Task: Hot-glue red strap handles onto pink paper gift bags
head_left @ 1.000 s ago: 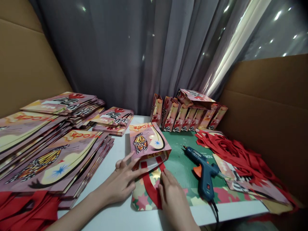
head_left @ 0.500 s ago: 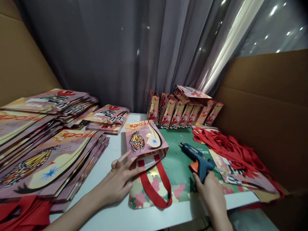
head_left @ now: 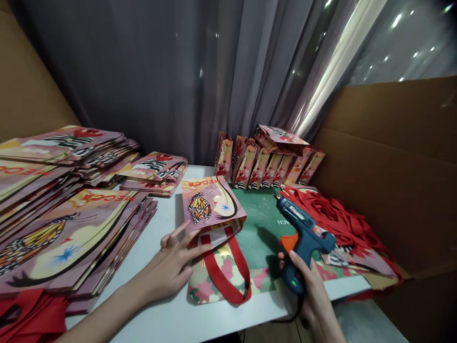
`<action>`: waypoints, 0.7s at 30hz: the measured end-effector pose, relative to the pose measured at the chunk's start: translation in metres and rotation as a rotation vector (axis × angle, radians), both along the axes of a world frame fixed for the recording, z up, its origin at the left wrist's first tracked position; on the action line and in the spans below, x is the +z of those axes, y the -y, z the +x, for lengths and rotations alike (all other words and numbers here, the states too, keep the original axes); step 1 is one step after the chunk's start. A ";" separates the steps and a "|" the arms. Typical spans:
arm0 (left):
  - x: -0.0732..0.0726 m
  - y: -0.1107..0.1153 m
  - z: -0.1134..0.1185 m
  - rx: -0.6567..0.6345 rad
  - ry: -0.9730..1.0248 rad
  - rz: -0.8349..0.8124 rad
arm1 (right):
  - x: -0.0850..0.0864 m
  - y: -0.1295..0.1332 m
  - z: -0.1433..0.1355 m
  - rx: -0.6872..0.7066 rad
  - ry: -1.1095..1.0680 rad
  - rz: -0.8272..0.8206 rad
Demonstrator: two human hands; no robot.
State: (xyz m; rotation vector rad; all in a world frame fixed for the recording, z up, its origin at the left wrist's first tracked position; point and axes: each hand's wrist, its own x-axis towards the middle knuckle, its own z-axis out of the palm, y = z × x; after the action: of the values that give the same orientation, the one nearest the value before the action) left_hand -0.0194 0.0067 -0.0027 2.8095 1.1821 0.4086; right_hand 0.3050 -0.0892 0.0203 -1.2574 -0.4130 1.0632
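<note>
A paper bag with a butterfly print and "MECCA" lettering lies in the middle, its mouth facing me. A red ribbon handle loops out of the mouth over a camouflage-patterned strip. My left hand rests on the bag's near left edge, fingers spread. My right hand is wrapped round the grip of a blue glue gun with an orange trigger. The gun is raised over the green mat, right of the bag, nozzle pointing away to the upper left.
Stacks of flat printed bags fill the left side. Several bags stand upright at the back, one lying across their tops. Red ribbons pile on the right. Cardboard walls flank the white table.
My right hand has closed round the glue gun's grip and lifted it off the mat, with its nozzle swung up and slightly right. My left hand stays on the bag.
</note>
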 end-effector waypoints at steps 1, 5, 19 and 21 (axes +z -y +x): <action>0.003 0.001 0.001 0.010 -0.011 -0.010 | 0.002 0.003 -0.005 0.072 -0.091 0.067; 0.009 0.003 0.004 0.022 -0.031 -0.023 | 0.005 0.015 -0.013 0.211 -0.216 0.188; 0.006 0.000 -0.002 -0.002 -0.023 -0.026 | 0.015 -0.015 0.015 0.714 0.768 -0.045; 0.002 -0.001 -0.005 0.014 -0.023 -0.016 | 0.024 -0.035 0.008 0.838 0.804 0.046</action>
State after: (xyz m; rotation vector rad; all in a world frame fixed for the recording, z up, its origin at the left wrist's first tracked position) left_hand -0.0248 0.0080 -0.0008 2.8013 1.2046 0.3663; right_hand 0.3131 -0.0542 0.0440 -1.4707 -1.6746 1.1608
